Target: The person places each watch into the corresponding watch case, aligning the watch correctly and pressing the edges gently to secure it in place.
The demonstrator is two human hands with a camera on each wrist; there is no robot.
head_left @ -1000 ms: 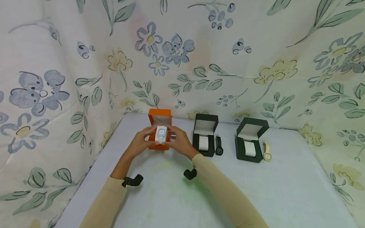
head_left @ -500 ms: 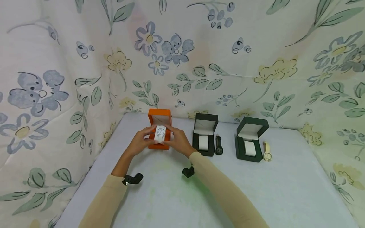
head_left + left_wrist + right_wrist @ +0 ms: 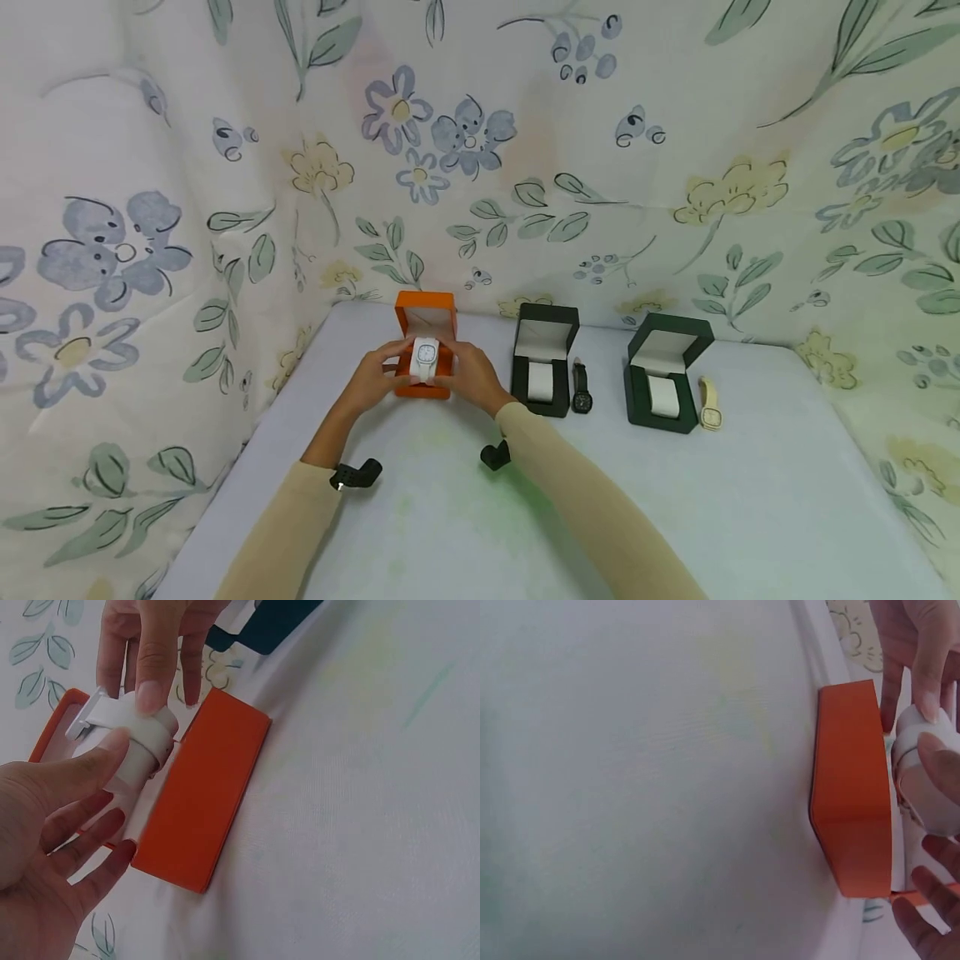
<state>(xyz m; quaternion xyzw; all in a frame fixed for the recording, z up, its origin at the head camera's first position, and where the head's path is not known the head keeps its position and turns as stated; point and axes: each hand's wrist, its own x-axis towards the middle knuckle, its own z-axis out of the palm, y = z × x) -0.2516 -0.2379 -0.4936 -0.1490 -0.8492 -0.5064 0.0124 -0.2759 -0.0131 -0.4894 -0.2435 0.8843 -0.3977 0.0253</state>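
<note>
A white watch (image 3: 427, 353) is wrapped round a white cushion (image 3: 127, 780), and both hands hold it over the open orange box (image 3: 199, 802). My left hand (image 3: 372, 379) grips it from the left, with the thumb on the near side of the strap. From the right, my right hand (image 3: 477, 377) pinches it likewise, thumb low on the strap and fingers near the top. The watch face points up toward the head view. Behind it, the box's raised lid (image 3: 425, 302) shows a pale lining. The box's inside is mostly hidden by the hands and watch.
To the right stands an open black box (image 3: 558, 408) with a white cushion, and a black watch (image 3: 581, 392) lies beside it. Further right are an open dark green box (image 3: 678, 422) and a gold watch (image 3: 709, 408). Floral cloth (image 3: 480, 167) rises behind the white table (image 3: 637, 517).
The head view has shifted slightly, so everything sits a little lower in it. Both hands keep hold of the watch at the orange box, with little movement.
</note>
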